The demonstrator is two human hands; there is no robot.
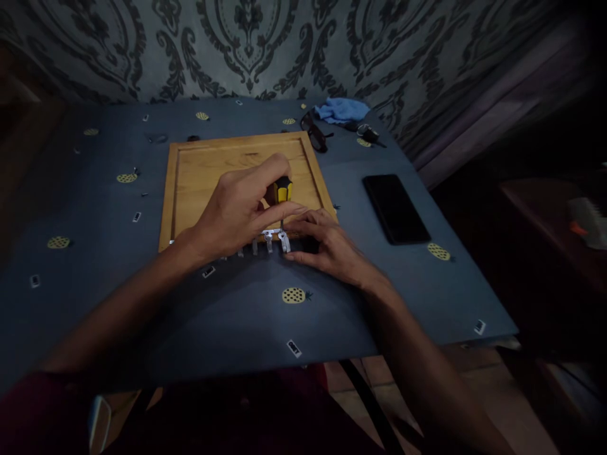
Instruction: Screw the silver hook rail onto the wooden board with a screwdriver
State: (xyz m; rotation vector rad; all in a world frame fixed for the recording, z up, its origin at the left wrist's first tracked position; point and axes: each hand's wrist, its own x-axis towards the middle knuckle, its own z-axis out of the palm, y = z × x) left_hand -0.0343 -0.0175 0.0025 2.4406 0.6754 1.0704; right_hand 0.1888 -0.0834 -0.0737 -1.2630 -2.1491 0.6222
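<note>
My left hand (pixel 244 202) is closed round the black and yellow handle of a screwdriver (pixel 283 189), which stands upright with its shaft pointing down. The shaft meets a silver metal hook rail (pixel 269 239) along the near edge of a framed wooden panel (pixel 213 164). Several hooks stick out from the rail toward me; my left hand hides part of it. My right hand (pixel 327 243) pinches the rail's right end, thumb near the last hook and fingers beside the screwdriver's shaft. Whether a screw sits under the tip is too small to tell.
A black phone (pixel 396 208) lies right of the panel. Sunglasses (pixel 315 133), a blue cloth (pixel 342 110) and what looks like a key (pixel 368 133) are at the back right. Small bits, perhaps screws (pixel 145 194), lie to the left. A patterned wall (pixel 237 50) stands behind the table (pixel 190 335).
</note>
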